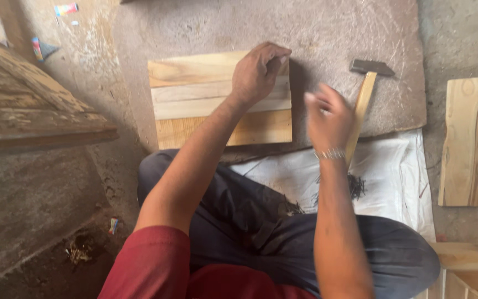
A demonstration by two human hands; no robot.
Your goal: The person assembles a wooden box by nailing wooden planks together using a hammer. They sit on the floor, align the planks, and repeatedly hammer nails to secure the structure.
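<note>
Wooden plank panel (221, 99) lies at twelve o'clock; left hand (258, 72) pinches together at its top edge, seemingly setting a nail. Right hand (327, 117), blurred, grip unclear, hovers beside the hammer (364, 94).

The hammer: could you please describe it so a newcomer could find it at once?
Start at the large grey board on the floor. Right of the pale plank panel under the left hand, the hammer lies beside the right hand. It alone has a dark metal head on a light wooden handle.
</note>
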